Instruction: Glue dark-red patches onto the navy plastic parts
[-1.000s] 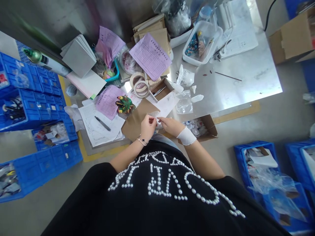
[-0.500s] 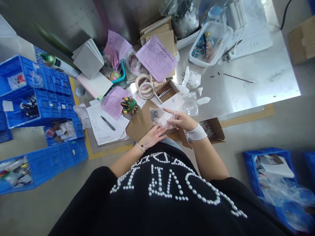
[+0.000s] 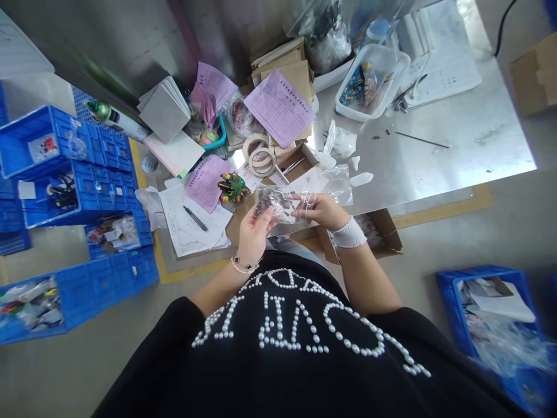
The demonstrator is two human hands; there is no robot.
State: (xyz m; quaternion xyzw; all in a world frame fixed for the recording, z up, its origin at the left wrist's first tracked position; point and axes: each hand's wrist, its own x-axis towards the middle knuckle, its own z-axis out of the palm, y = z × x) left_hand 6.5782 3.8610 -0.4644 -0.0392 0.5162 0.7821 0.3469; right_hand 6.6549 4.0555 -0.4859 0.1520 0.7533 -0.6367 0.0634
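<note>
Both my hands hold one small clear plastic bag (image 3: 278, 203) with dark small parts inside, just above the near edge of the steel table (image 3: 435, 145). My left hand (image 3: 255, 227), with a bracelet at the wrist, grips the bag's left end. My right hand (image 3: 319, 210), with a white wrap around the wrist, pinches the bag's right end. Under the hands lies a brown cardboard sheet (image 3: 243, 212).
Rolls of masking tape (image 3: 260, 155), purple forms (image 3: 279, 107), a pen on white papers (image 3: 195, 218), loose clear bags (image 3: 339, 140) and a white tray (image 3: 369, 84) lie on the table. Blue crates (image 3: 69, 180) stand left, another (image 3: 491, 313) right; an open carton (image 3: 374, 232) sits below the table edge.
My left hand rose from beside my lap and took hold of the bag's left end. The bag, earlier held by my right hand alone, is now stretched between both hands.
</note>
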